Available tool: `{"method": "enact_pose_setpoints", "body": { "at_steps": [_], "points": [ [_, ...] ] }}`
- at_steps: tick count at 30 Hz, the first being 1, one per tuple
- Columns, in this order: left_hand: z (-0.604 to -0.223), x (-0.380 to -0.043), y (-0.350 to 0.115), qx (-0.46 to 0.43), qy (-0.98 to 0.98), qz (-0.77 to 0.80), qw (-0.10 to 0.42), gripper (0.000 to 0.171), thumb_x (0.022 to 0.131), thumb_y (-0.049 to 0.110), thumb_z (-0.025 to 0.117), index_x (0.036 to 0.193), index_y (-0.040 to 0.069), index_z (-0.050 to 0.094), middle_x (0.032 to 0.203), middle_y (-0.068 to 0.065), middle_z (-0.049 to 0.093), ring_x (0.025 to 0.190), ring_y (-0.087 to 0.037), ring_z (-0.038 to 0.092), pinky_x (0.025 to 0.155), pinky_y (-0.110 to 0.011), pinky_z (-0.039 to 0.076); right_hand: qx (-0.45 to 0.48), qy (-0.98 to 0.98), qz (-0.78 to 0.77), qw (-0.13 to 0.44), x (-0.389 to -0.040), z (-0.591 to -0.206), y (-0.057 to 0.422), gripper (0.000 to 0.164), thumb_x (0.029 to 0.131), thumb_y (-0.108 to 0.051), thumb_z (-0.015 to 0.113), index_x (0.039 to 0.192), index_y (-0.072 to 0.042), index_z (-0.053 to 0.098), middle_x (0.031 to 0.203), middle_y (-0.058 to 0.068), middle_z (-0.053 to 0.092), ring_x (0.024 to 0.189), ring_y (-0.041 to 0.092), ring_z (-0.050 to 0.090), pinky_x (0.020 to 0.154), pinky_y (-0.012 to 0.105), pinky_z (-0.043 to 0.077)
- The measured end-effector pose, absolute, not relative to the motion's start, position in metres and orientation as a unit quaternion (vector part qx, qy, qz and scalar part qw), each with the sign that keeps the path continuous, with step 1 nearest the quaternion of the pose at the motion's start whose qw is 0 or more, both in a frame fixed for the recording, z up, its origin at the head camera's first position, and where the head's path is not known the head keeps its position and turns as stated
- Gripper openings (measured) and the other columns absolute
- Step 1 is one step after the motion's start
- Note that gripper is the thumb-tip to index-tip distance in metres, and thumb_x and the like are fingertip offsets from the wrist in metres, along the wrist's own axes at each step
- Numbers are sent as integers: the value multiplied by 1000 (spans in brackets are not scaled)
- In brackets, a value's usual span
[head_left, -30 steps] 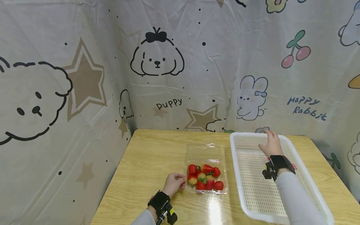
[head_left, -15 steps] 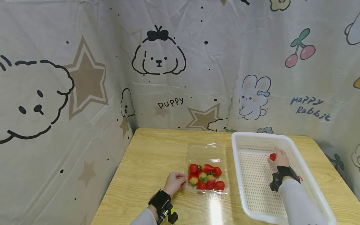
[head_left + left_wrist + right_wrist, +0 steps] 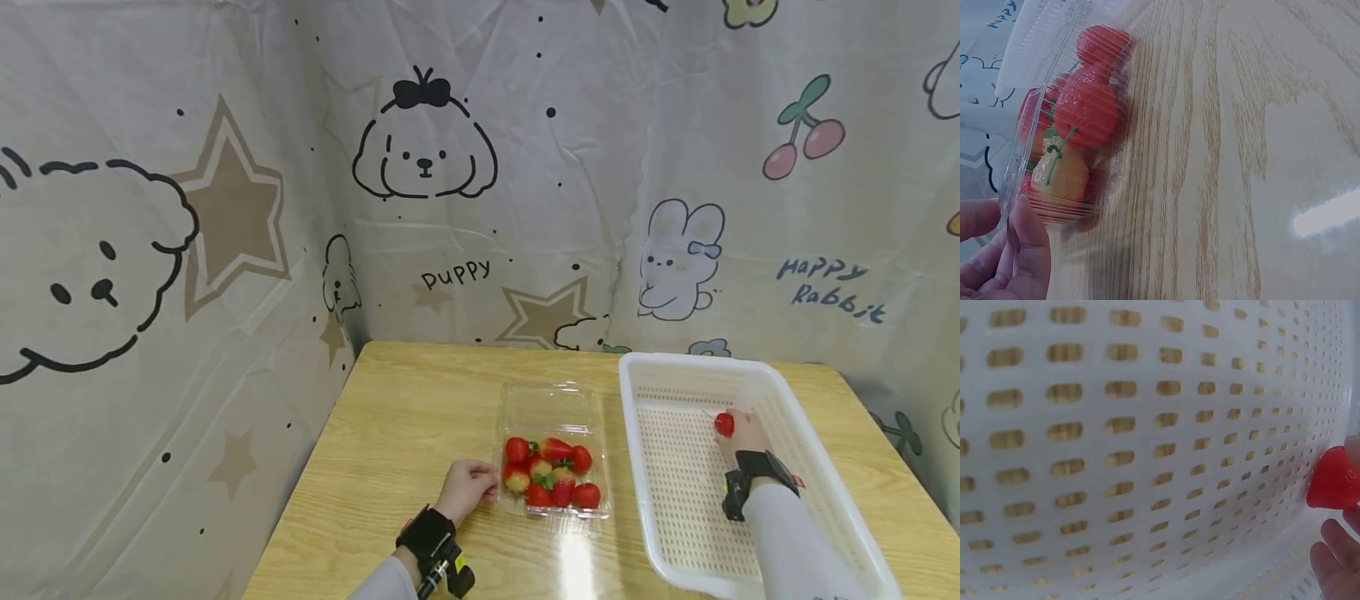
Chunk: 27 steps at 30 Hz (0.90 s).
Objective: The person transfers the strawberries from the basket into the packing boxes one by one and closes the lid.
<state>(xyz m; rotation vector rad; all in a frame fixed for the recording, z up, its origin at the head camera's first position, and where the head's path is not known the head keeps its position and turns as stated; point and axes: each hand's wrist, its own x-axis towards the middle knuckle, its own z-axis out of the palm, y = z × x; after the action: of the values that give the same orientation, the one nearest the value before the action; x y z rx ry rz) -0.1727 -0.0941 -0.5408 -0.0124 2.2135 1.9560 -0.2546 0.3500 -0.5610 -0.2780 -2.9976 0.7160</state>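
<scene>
My left hand is at the left side of a clear plastic clamshell box. Thumb and fingers pinch the box's edge in the left wrist view. Inside the box lie several red strawberries, some with yellowish patches and green leaves. My right hand reaches into a white perforated basket. It holds a single red strawberry near the basket's far right part, with a thin stem pointing left in the head view. In the right wrist view, only some fingers show at the right edge.
The box's transparent lid lies folded back behind the strawberries. Wood-grain table surrounds box and basket. A printed cloth hangs along the back and sides. The basket has a raised rim all round.
My right hand has come down from above the basket's far end, nearer to me, and its fingers have closed round the strawberry. My left hand stays at the box's edge.
</scene>
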Motion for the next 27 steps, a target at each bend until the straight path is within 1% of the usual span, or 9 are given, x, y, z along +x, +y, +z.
{"method": "enact_pose_setpoints", "body": {
  "at_steps": [3, 8, 12, 13, 16, 19, 21, 24, 27],
  "points": [
    [-547, -175, -95, -5, 746, 660, 94, 17, 85, -5, 54, 94, -19, 58, 72, -16, 62, 58, -10, 57, 60, -38, 56, -101, -967, 232, 39, -253, -558, 345, 45, 80, -1, 61, 116, 14, 39, 110, 39, 39, 101, 52, 41, 89, 61, 37],
    [-551, -177, -95, -11, 748, 657, 99, 18, 85, -4, 55, 95, -19, 58, 73, -16, 62, 58, -10, 58, 60, -38, 57, -79, -966, 234, 73, -249, -562, 343, 36, 77, 1, 64, 105, 13, 45, 98, 37, 44, 89, 48, 46, 79, 57, 42],
    [-562, -179, -97, 0, 745, 661, 90, 18, 84, 0, 58, 93, -16, 60, 72, -14, 63, 58, -10, 59, 59, -35, 57, -74, -966, 240, 58, -249, -564, 343, 32, 76, 1, 65, 99, 12, 46, 90, 32, 45, 81, 43, 47, 72, 52, 43],
    [-567, -180, -98, 19, 741, 666, 82, 17, 85, 3, 58, 91, -13, 61, 70, -12, 63, 57, -10, 59, 56, -32, 56, -75, -966, 242, 51, -249, -565, 343, 32, 76, 0, 64, 99, 12, 46, 89, 31, 45, 80, 41, 47, 70, 50, 43],
    [-570, -180, -99, 32, 739, 669, 75, 18, 85, 5, 60, 90, -12, 61, 69, -10, 63, 57, -10, 60, 55, -31, 56, -73, -967, 243, 37, -248, -564, 342, 32, 76, 0, 64, 101, 13, 47, 88, 31, 47, 81, 41, 47, 72, 50, 43],
    [-567, -180, -98, 18, 740, 668, 81, 18, 85, 3, 59, 92, -13, 61, 69, -10, 62, 57, -10, 59, 56, -32, 56, -69, -967, 245, 33, -248, -562, 342, 33, 77, -1, 63, 103, 14, 47, 91, 33, 49, 83, 42, 48, 74, 52, 43],
    [-558, -177, -97, -5, 745, 661, 92, 18, 84, -1, 57, 94, -16, 60, 70, -13, 63, 58, -10, 58, 59, -36, 56, -71, -964, 254, 34, -248, -559, 341, 34, 78, -1, 62, 104, 14, 47, 93, 34, 49, 85, 43, 48, 76, 53, 43],
    [-546, -174, -95, -7, 745, 661, 96, 18, 85, -4, 55, 95, -18, 59, 71, -16, 62, 58, -11, 57, 61, -40, 56, -71, -957, 277, 41, -248, -550, 340, 34, 78, -1, 60, 105, 15, 47, 96, 36, 49, 87, 45, 48, 78, 54, 43],
    [-535, -169, -94, -5, 743, 663, 97, 19, 85, -5, 54, 95, -20, 57, 73, -21, 62, 59, -13, 58, 64, -45, 55, -82, -944, 316, 46, -250, -535, 334, 36, 81, -2, 59, 110, 15, 46, 101, 35, 47, 89, 45, 47, 78, 54, 44]
  ]
}}
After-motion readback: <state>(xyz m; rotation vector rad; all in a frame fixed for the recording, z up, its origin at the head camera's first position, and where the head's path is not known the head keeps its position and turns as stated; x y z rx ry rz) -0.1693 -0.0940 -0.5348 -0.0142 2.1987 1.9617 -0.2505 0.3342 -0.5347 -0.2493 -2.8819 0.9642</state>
